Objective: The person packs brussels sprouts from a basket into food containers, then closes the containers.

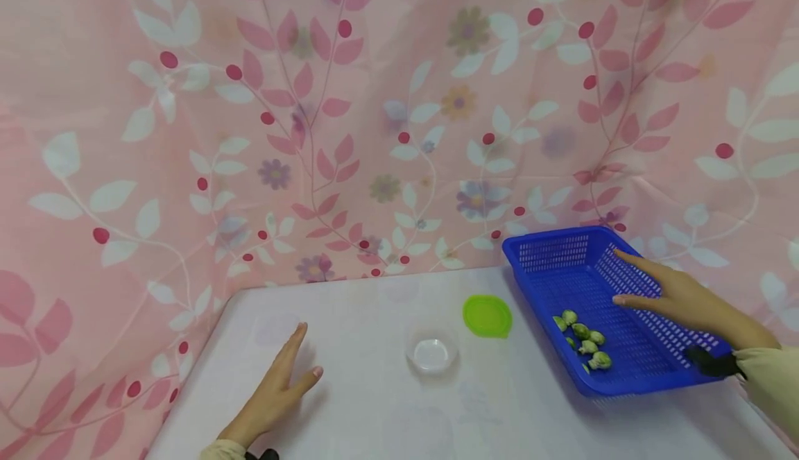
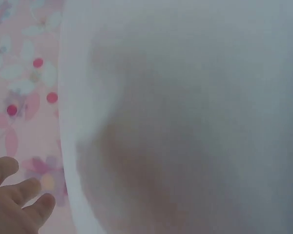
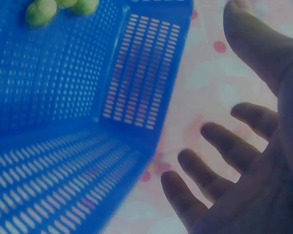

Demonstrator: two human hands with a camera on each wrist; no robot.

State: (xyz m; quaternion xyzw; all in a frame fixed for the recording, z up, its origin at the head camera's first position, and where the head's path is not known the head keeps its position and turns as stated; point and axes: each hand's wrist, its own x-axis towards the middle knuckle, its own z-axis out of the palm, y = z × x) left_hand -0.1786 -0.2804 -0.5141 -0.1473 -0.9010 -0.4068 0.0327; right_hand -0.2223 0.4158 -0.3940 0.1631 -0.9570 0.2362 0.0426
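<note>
Over the right side of the blue plastic basket (image 1: 543, 300) hovers my right hand (image 1: 686, 300), fingers extended and thumb apart, holding nothing. Several small Brussels sprouts (image 1: 588, 338) lie along the basket's left side; a few show at the top of the right wrist view, where the fingers (image 3: 224, 141) are spread beside the basket wall. My left hand (image 1: 275, 384) is above the left part of the table, fingers straight and thumb spread, nothing in it. Between the hands stand a small clear plastic container (image 1: 432, 354) and, just left of the basket, a bright green lid (image 1: 487, 316).
The table (image 1: 356, 321) has a white cover, and its left edge runs close past my left hand. A pink floral curtain (image 1: 374, 113) hangs behind and around the table, right at its back edge.
</note>
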